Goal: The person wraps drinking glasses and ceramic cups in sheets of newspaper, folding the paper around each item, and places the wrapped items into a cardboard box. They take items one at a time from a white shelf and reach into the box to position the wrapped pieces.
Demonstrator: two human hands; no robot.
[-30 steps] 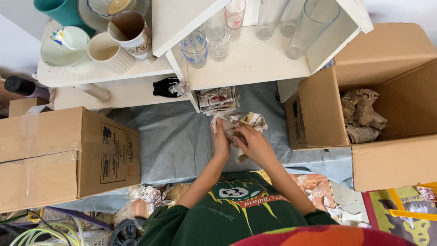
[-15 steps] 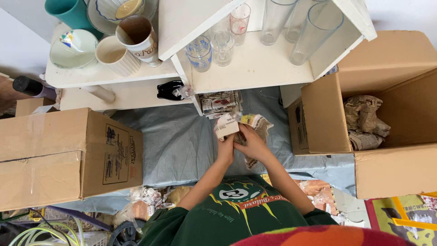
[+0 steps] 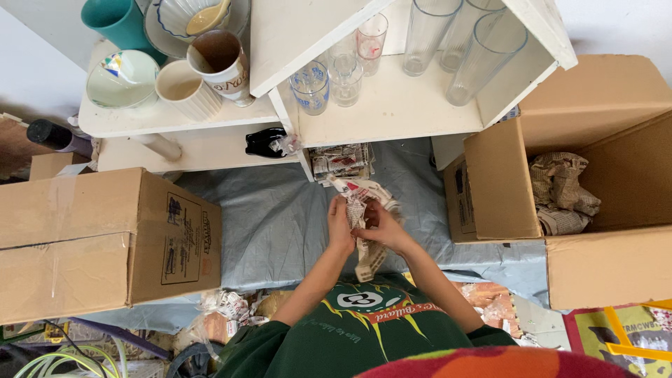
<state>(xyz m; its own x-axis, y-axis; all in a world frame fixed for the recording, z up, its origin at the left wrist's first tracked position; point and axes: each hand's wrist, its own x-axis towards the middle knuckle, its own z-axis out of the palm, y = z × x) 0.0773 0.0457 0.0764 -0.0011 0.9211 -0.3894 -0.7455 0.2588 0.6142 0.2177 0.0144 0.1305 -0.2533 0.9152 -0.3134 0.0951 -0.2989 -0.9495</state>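
Observation:
Both my hands hold a crumpled bundle of newspaper [image 3: 361, 203] in front of my chest, above a grey sheet [image 3: 280, 217] on the floor. My left hand [image 3: 340, 225] grips its left side and my right hand [image 3: 382, 225] closes on its right side; a strip of paper hangs down between my wrists. What is wrapped inside is hidden. Just beyond the bundle lies a small folded stack of newspaper [image 3: 341, 161] under the white shelf [image 3: 392, 112].
The shelf carries glasses [image 3: 329, 77], tall tumblers [image 3: 455, 42], mugs [image 3: 217, 63] and bowls [image 3: 126, 77]. An open cardboard box [image 3: 602, 189] with paper-wrapped items stands at right. A closed taped box [image 3: 105, 238] is at left. Crumpled paper lies near my knees.
My hands have kept working the newspaper bundle, lifting it a little and turning it; a loose strip now hangs down. The view has shifted slightly.

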